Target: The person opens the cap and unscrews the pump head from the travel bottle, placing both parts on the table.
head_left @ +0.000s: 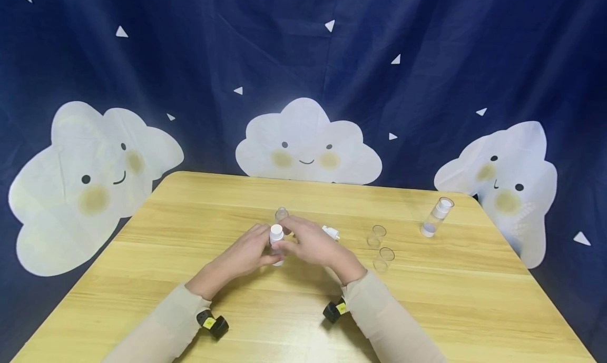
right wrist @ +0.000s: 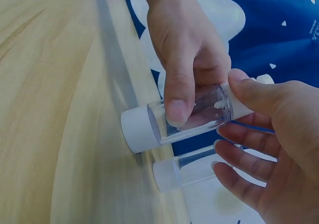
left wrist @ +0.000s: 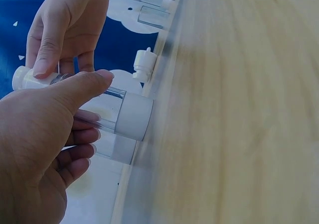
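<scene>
A clear cylindrical pump bottle (right wrist: 141, 130) with a white base stands on the table between my hands, its white top (head_left: 276, 231) pointing up. My left hand (head_left: 246, 249) grips the transparent body, thumb along one side. The white collar at the top is held between the thumb and fingers of my right hand (head_left: 308, 241). Behind them is a second clear bottle (right wrist: 167, 175), also white at the base and partly hidden by the hands. A loose white pump head (left wrist: 144, 64) lies just beyond my right hand.
To the right, two clear caps (head_left: 377, 237) (head_left: 383, 260) stand on the wooden table (head_left: 265, 321). Farther right is a capped clear bottle (head_left: 437, 217) with white ends. A dark blue curtain (head_left: 204, 47) with cloud prints hangs behind the table's far edge.
</scene>
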A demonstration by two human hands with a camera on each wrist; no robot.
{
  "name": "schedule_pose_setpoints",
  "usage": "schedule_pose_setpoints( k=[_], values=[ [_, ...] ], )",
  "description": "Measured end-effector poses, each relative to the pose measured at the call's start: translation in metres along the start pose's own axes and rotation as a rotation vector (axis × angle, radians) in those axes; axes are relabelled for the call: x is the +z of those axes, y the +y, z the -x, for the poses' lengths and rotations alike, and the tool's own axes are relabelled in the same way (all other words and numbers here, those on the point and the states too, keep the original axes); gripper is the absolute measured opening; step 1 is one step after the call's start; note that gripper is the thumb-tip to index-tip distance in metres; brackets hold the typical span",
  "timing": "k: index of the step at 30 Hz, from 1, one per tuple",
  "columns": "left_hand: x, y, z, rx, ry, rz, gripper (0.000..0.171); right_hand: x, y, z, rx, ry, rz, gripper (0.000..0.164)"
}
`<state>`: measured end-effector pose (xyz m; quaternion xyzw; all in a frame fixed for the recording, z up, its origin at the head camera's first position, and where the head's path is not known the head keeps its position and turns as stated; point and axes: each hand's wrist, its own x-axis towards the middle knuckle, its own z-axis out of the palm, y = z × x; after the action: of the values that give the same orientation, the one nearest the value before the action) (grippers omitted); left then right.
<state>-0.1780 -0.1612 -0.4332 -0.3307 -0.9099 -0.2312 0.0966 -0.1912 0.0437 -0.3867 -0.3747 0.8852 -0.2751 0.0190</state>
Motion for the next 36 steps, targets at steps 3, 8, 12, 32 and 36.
schedule_pose_setpoints(
  k=[3, 8, 12, 32, 36],
  values=[
    [0.000, 0.000, 0.000, -0.001, -0.003, 0.002, 0.058, 0.000, 0.002, 0.000, -0.010, -0.008, -0.025, 0.030],
    [0.000, -0.001, -0.001, -0.007, -0.014, 0.008, 0.058, -0.002, 0.003, 0.001, -0.015, -0.020, -0.031, 0.034],
    [0.000, -0.001, -0.001, -0.016, -0.026, 0.018, 0.059, -0.004, 0.001, 0.002, -0.007, -0.006, 0.050, 0.047],
    [0.000, -0.003, -0.001, 0.017, -0.020, 0.007, 0.037, 0.008, -0.014, 0.004, 0.015, 0.130, 0.434, 0.092],
    [0.000, -0.003, -0.001, 0.003, -0.014, 0.009, 0.039, 0.012, -0.016, 0.003, 0.017, 0.170, 0.459, 0.088]
  ],
)
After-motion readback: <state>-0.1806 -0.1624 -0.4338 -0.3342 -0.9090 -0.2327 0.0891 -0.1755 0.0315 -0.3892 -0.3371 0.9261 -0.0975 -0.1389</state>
